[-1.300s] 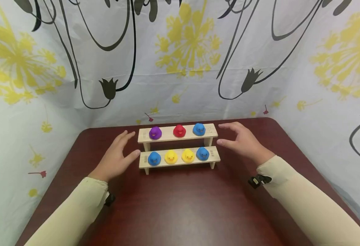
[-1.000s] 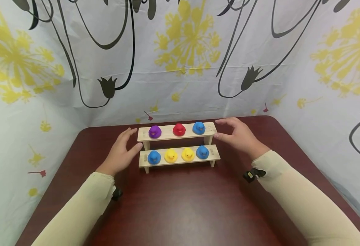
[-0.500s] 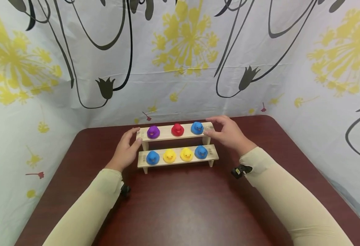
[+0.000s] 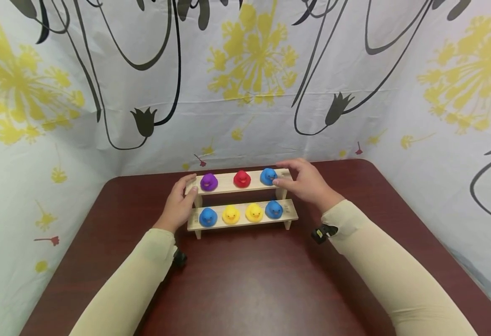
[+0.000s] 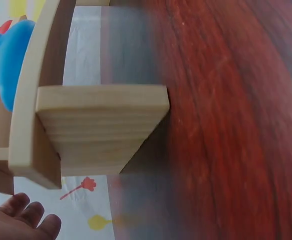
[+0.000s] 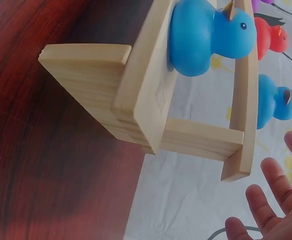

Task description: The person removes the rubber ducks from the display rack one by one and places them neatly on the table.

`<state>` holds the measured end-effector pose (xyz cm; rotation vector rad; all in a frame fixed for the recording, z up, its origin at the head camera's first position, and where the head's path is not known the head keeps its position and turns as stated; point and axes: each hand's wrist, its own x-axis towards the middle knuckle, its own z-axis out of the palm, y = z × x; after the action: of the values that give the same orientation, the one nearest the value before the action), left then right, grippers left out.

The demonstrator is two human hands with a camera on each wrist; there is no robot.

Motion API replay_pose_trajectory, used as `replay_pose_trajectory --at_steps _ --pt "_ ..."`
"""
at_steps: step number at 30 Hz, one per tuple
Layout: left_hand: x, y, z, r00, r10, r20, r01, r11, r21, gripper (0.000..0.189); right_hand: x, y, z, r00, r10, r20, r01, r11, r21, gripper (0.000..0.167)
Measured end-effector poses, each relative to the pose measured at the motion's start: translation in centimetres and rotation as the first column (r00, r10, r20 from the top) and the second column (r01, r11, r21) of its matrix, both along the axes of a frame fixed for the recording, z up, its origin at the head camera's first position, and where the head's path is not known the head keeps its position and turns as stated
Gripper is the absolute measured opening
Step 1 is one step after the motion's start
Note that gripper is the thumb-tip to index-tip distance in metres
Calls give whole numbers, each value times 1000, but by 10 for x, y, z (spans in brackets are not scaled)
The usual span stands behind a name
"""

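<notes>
A two-tier wooden display stand (image 4: 241,219) carries small rubber ducks. On its upper tier sit a purple duck (image 4: 209,182), a red duck (image 4: 242,179) and a blue duck (image 4: 268,176). The lower tier bears a blue duck (image 4: 208,217) at each end and two yellow ducks (image 4: 231,214) between. My left hand (image 4: 179,205) is at the upper tier's left end, fingertips overlapping it; the left wrist view shows relaxed fingers (image 5: 30,210) beside the wood. My right hand (image 4: 310,183) reaches over the upper right end, thumb overlapping the blue duck, with fingers (image 6: 276,182) spread.
The stand rests toward the back of a dark red-brown wooden table (image 4: 237,284). A white cloth (image 4: 245,121) printed with yellow and grey flowers hangs behind and on both sides. Black wrist cameras (image 4: 324,233) sit at both cuffs.
Both hands have moved inward from beside the stand to the ends of its upper tier. The right thumb has come to the upper blue duck. The ducks keep their places.
</notes>
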<state>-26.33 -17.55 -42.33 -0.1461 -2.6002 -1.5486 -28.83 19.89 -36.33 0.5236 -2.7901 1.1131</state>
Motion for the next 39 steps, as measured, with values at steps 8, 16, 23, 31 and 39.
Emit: replay_pose_trajectory --at_steps 8,16,23,31,39 --pt "-5 7 -9 999 19 -26 -17 998 60 46 0 -4 2 1000 9 -19 -9 1000 21 57" --pt "-8 10 -15 998 45 -42 -40 991 126 43 0 -9 2 1000 11 -14 -11 999 31 57" --pt "-11 12 -20 997 61 -40 -54 988 148 43 -2 -10 1 999 16 -33 -14 998 56 53" --pt "-10 15 -21 996 75 -54 -64 982 180 42 -5 -11 1 999 26 -20 -24 997 75 53" --pt "-9 17 -21 996 75 -38 -66 979 192 41 -4 -12 2 1000 25 4 -26 994 102 52"
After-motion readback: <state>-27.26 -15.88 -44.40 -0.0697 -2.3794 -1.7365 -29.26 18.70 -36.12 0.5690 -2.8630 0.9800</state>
